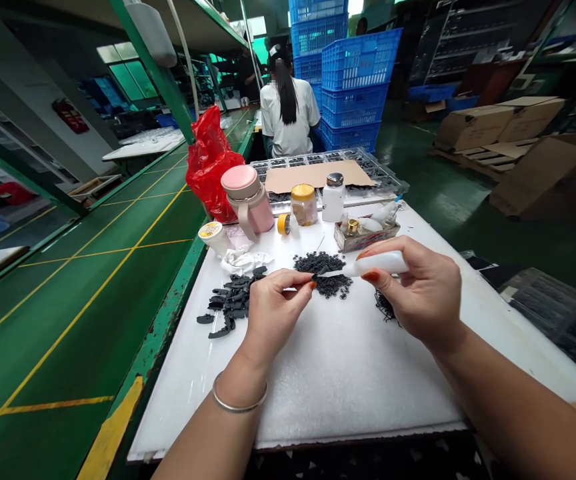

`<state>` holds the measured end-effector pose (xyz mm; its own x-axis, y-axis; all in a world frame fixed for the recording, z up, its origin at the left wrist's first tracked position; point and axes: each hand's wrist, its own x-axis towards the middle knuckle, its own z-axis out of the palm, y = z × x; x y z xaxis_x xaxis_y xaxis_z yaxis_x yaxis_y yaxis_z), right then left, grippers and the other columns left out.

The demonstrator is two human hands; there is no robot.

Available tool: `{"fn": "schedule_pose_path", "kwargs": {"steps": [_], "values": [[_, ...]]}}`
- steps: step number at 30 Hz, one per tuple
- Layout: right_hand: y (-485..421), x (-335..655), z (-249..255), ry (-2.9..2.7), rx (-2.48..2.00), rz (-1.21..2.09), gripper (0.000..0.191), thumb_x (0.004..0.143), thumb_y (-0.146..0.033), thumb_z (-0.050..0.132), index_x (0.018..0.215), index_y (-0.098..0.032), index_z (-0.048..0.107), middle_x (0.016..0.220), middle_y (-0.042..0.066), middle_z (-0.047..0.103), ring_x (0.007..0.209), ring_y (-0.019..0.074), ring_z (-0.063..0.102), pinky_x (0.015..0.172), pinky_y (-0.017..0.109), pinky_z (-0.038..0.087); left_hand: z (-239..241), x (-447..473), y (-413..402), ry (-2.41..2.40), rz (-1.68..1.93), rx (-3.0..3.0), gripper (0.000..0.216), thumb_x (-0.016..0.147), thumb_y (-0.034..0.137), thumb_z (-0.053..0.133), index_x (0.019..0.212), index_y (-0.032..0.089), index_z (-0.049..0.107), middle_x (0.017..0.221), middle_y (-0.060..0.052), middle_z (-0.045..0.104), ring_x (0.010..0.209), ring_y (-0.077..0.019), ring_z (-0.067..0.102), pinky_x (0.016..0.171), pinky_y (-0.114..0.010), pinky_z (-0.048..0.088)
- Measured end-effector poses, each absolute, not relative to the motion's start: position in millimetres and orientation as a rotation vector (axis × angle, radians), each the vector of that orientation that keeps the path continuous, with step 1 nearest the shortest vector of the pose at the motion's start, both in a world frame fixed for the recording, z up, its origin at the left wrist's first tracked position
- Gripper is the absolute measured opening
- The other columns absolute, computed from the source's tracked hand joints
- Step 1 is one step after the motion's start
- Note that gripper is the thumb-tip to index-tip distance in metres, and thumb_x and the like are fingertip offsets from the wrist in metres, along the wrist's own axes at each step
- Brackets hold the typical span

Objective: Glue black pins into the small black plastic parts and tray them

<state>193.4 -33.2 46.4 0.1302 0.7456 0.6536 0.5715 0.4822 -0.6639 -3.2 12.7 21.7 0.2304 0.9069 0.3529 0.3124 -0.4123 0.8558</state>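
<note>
My left hand (281, 303) is closed in a pinch on a small black part (315, 277), most of it hidden by the fingertips. My right hand (418, 287) grips a white squeeze bottle (383, 264) lying sideways, its narrow nozzle pointing left at the black part. Whether tip and part touch, I cannot tell. Behind the fingers lies a pile of small black rings (335, 285). Larger curved black plastic pieces (231, 300) are heaped left of my left hand. Thin black pieces (384, 307) lie partly hidden behind my right hand.
On the white tabletop (348, 387) stand a pink mug (258, 210), a yellow-lidded jar (304, 205), a white metal-capped bottle (333, 199) and a small box (365, 233). A partitioned tray (393, 179) lies behind. A green conveyor (93, 280) runs left. A person (288, 110) sits ahead beside blue crates (353, 100).
</note>
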Motion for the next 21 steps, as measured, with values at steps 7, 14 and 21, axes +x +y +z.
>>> {"fn": "schedule_pose_path", "kwargs": {"steps": [7,14,21], "values": [[-33.8,192.4,45.0,-1.599,-1.192,0.105,0.017,0.084,-0.039,0.067,0.085,-0.023,0.064,0.077,0.002,0.067,0.057,0.0157,0.057,0.055,0.031,0.042,20.6,-2.8,12.3,1.094,1.192,1.957,0.009,0.078,0.018,0.068,0.084,0.019,0.075,0.081,-0.004,0.07,0.069,-0.0146,0.063,0.057,-0.02,0.05],[-30.5,192.4,43.6,-1.618,-1.133,0.06,0.015,0.082,-0.034,0.069,0.085,-0.02,0.066,0.08,0.002,0.069,0.068,0.0176,0.063,0.057,0.03,0.043,20.9,-2.2,11.5,1.072,1.205,1.993,0.01,0.078,0.013,0.067,0.084,0.018,0.074,0.079,-0.002,0.069,0.068,-0.0115,0.063,0.058,-0.017,0.051],[-32.0,192.3,43.4,-1.617,-1.146,0.057,0.016,0.082,-0.035,0.069,0.084,-0.02,0.066,0.079,0.003,0.069,0.067,0.0174,0.063,0.058,0.03,0.043,19.8,-3.2,11.3,1.069,1.199,2.015,0.01,0.079,0.013,0.067,0.085,0.017,0.073,0.08,-0.001,0.069,0.069,-0.0105,0.063,0.058,-0.017,0.051]]}}
